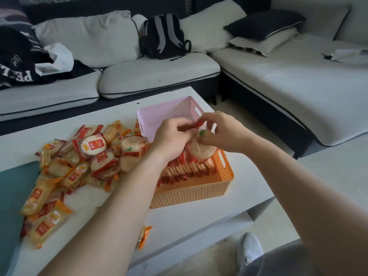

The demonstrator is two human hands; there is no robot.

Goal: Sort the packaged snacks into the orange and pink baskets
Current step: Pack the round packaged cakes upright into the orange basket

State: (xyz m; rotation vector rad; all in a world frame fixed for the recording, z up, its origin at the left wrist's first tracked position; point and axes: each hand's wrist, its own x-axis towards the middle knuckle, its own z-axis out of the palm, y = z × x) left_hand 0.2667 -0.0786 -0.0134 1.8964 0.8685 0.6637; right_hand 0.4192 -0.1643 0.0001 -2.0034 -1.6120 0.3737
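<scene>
Both forearms (123,196) stretch over the tabletop (199,214). My left fingers (182,126) and right fingers (209,118) together pinch one round snack packet (202,149) just above the orange basket (225,172), which holds rows of red-wrapped packets. Beyond my fingers, the pink basket (169,111) shows nothing inside. Left of them lies a big unsorted pile (79,162), so I judge most of the sorting is left.

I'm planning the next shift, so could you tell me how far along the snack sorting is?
Done: rows of red-wrapped packs line the orange basket. In hand: left hand and right hand hold a round cracker pack above that basket. Left: a large pile on the table; the pink basket shows no snacks where visible.
</scene>
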